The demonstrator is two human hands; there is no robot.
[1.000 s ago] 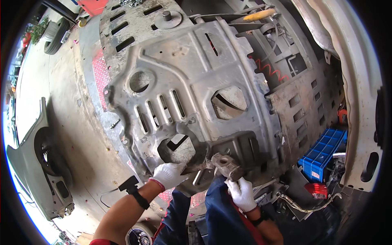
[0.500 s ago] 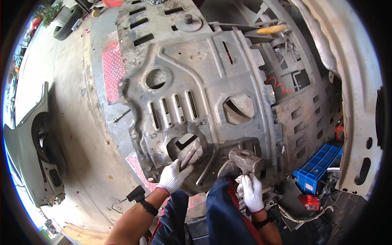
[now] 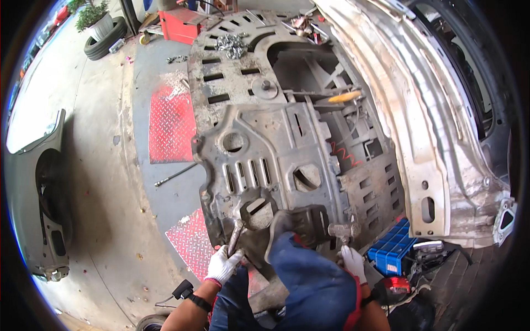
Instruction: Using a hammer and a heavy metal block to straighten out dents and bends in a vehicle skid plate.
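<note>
Head view. Around the work: a slotted metal bench (image 3: 200, 113) under the plate, a chain (image 3: 232, 47) at its far end, red tread plates (image 3: 172, 129) to the left, a pale body panel (image 3: 422, 143) and a blue crate (image 3: 390, 256) to the right. A blue-trousered leg (image 3: 312, 270) stands between the hands, its foot (image 3: 280, 225) on the plate, blocking my sight of the near part.

The metal plate (image 3: 282, 171) lies on the bench, long axis roughly away from the wearer. The short metal bar (image 3: 235, 238) slants up and slightly right from the left hand (image 3: 222, 266), over the plate's near left part. The hammer (image 3: 343, 229) stands head uppermost, head crosswise, handle down into the right hand (image 3: 354, 263).

Both grips closed: left clamped on the bar, right on the hammer handle.

Plate: grey, grimy, ribbed, four slots, larger cutouts. Bar dull; hammer head worn, blocky.
</note>
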